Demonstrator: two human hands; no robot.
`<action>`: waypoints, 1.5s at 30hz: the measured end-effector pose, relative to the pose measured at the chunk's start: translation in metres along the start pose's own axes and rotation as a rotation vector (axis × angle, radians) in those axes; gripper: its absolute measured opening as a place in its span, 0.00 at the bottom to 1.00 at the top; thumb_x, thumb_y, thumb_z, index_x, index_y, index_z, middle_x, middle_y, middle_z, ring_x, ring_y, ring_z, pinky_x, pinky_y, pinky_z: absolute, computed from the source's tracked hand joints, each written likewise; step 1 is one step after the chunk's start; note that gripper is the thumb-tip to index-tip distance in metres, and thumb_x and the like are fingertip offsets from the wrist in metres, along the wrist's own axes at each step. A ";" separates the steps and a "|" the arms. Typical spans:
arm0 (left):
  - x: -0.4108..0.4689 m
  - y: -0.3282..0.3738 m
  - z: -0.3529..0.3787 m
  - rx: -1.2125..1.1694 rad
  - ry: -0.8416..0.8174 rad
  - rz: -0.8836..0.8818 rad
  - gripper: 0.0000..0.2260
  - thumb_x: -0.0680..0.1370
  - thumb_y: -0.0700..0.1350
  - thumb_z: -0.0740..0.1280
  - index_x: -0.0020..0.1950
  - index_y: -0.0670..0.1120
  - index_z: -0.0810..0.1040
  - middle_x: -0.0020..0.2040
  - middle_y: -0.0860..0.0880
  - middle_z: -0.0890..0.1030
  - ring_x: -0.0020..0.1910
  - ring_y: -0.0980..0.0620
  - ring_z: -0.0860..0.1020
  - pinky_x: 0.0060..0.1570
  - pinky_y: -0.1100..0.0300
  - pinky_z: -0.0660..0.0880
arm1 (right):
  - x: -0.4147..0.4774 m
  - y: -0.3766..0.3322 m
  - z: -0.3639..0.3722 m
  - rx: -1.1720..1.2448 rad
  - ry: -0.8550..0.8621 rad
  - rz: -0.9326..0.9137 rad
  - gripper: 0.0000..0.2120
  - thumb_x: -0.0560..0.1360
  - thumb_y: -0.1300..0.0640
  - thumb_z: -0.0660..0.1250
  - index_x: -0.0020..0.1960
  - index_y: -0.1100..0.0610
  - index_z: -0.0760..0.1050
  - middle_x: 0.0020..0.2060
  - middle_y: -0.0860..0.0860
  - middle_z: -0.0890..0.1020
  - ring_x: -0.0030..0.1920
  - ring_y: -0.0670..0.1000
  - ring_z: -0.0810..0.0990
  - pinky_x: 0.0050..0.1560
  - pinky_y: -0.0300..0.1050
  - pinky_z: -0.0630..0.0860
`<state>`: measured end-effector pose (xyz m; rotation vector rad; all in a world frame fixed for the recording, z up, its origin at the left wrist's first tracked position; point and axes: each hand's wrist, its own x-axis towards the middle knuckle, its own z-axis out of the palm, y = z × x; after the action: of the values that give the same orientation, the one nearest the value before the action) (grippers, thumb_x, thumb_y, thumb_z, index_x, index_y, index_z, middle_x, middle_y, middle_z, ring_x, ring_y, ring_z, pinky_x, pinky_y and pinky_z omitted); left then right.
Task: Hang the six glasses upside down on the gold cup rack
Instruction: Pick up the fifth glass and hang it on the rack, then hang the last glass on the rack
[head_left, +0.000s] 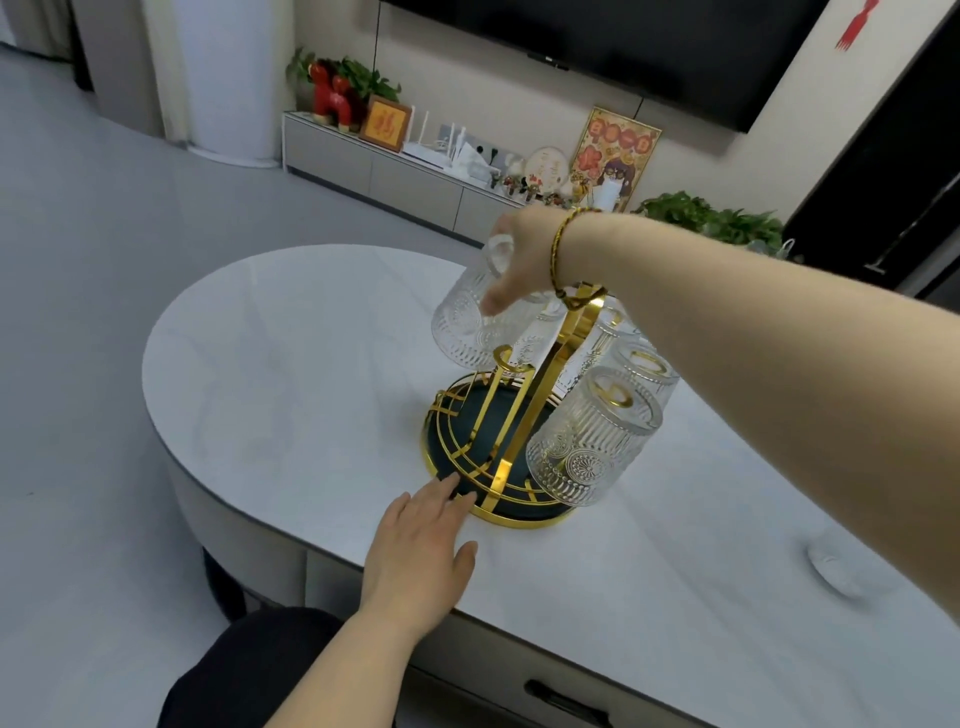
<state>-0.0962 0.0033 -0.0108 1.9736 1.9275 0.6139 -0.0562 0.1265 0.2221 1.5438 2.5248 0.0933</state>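
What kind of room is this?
Probably a home living room: a big black wall-mounted television, a long low grey media cabinet holding ornaments, and a rounded white stone-topped coffee table.

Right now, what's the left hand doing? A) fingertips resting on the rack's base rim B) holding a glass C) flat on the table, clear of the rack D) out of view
A: the left hand lies open with its fingertips on the gold cup rack base rim, while the right hand holds the glass.

rack (511, 415) on table (270, 395), glasses (587, 441) seemingly hung
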 end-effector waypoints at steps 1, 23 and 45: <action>0.000 0.000 0.000 -0.001 0.002 0.000 0.22 0.80 0.51 0.53 0.73 0.54 0.52 0.76 0.54 0.49 0.74 0.55 0.50 0.72 0.58 0.44 | 0.002 -0.001 0.005 0.004 -0.013 -0.008 0.41 0.66 0.44 0.70 0.71 0.58 0.57 0.67 0.55 0.69 0.65 0.57 0.70 0.62 0.50 0.69; -0.001 0.008 0.002 -0.039 0.048 -0.011 0.21 0.80 0.50 0.54 0.72 0.53 0.56 0.76 0.53 0.53 0.74 0.54 0.52 0.72 0.59 0.47 | -0.031 0.028 0.030 0.250 0.365 -0.080 0.20 0.75 0.53 0.61 0.65 0.58 0.68 0.60 0.54 0.77 0.58 0.53 0.75 0.56 0.42 0.71; -0.007 0.081 0.058 0.140 0.019 0.328 0.18 0.69 0.49 0.58 0.47 0.41 0.82 0.47 0.42 0.84 0.45 0.42 0.82 0.44 0.48 0.78 | -0.240 0.221 0.238 1.247 0.851 1.049 0.12 0.72 0.59 0.66 0.53 0.62 0.73 0.35 0.47 0.73 0.45 0.51 0.72 0.37 0.30 0.68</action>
<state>0.0029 -0.0026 -0.0208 2.4062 1.7106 0.5923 0.2881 0.0051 0.0503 3.8122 1.7053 -1.0706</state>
